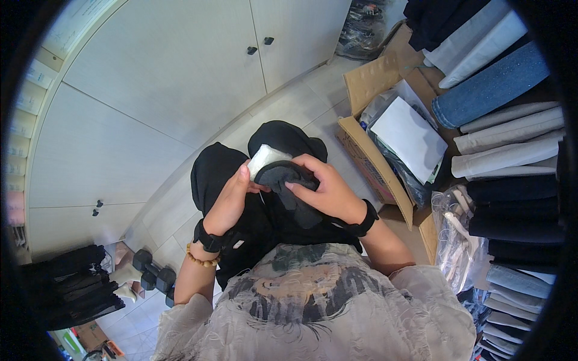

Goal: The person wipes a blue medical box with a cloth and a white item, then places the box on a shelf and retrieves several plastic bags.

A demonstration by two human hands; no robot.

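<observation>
In front of my black-clothed knees, my left hand (231, 196) holds a white block-like thing (267, 159) with a crinkled surface, perhaps wrapped. My right hand (332, 187) grips a dark grey fabric piece (282, 173) that looks like a sock, thumb on its near face and fingers over its far side. The fabric's rounded rim lies against the white thing, covering its lower part. Its loose end (308, 216) hangs towards my lap. Some fingertips of my left hand are hidden behind the fabric.
A cardboard box (361, 149) holding plastic bags and a white flat sheet (408, 135) stands open to the right. Beyond it hang jeans (492, 88) and other trousers. White cabinet doors (158, 67) stand ahead and left. Black dumbbells (153, 273) lie on the tiled floor at left.
</observation>
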